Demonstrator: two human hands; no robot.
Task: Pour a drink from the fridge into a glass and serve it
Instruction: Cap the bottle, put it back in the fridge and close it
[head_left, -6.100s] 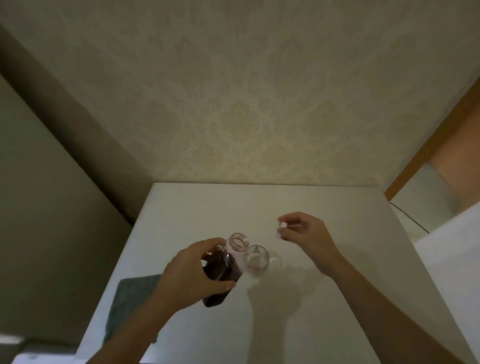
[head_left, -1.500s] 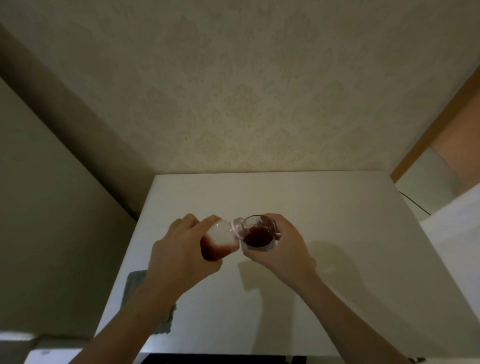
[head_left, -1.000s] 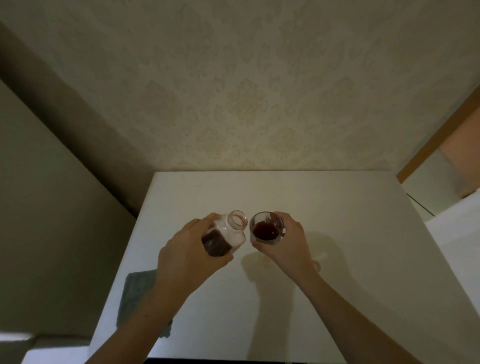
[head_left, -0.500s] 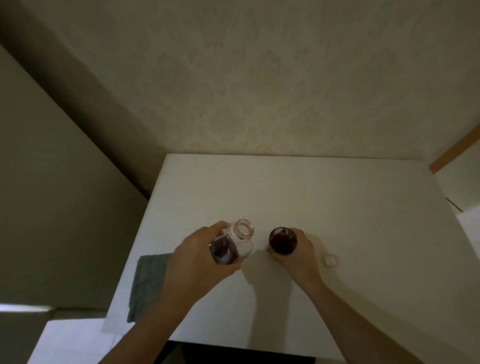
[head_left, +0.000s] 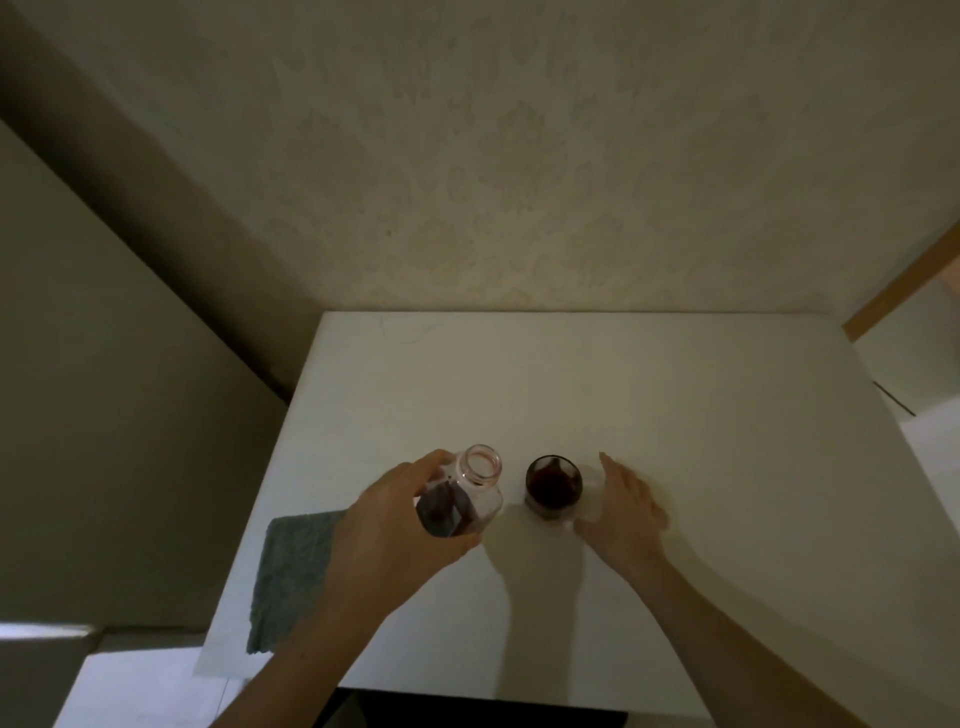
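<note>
A small clear bottle (head_left: 480, 475) with no cap and a little dark red drink in it stands almost upright over the white table (head_left: 571, 374). My left hand (head_left: 384, 525) is shut around its body. Just to its right a small glass (head_left: 553, 486) of dark red drink stands on the table. My right hand (head_left: 626, 506) lies right of the glass, fingers apart, a small gap between them. The bottle cap is not visible; my right hand covers the spot where it lay.
A grey-green cloth (head_left: 293, 566) lies at the table's front left corner. The table's back edge meets a patterned wall (head_left: 519, 182). The floor drops away on the left, and a wooden door frame (head_left: 904, 280) stands at the right.
My left hand tipped the bottle back upright after pouring. My right hand set the glass on the table, let go of it and moved right, over the cap.
</note>
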